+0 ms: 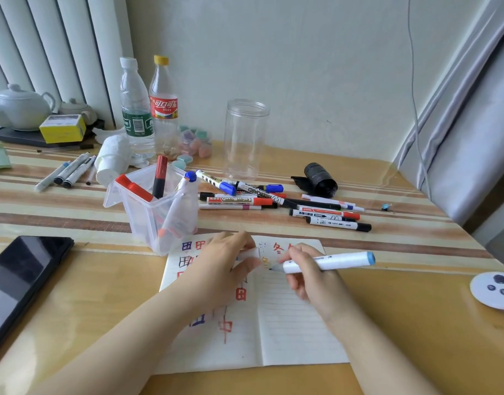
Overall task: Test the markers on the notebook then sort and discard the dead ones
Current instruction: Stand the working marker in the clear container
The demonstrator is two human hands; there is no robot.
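Right hand [305,270] fingers grasp white marker [327,262] mid-barrel, tip on open notebook [296,332], lower centre. Left hand [225,263] fingers pinch its cap [252,253], pressing page. Marker likely light, stiff, smooth; grip near tip. Untested markers [276,201] centre of table [401,323].

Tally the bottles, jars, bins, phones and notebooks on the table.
Bottles: 2
Jar: 1
Bin: 1
Phone: 1
Notebook: 1
Total: 6
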